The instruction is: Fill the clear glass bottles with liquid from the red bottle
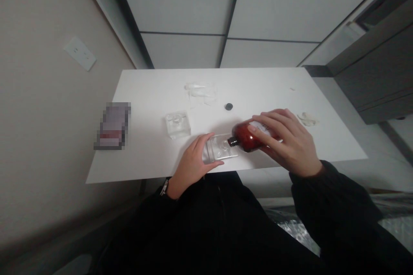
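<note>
Amber bottle (250, 136) | axis near level | neck (232, 141) points left at glass bottle (220, 148)

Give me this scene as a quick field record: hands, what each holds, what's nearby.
left hand: holds a clear square glass bottle
right hand: grips an amber bottle, tilted on its side
amber bottle neck: black, at the glass bottle's end; contact unclear
nearby: second clear glass bottle, black cap, clear plastic wrap
surface: white table
also: blurred box, wall outlet
</note>
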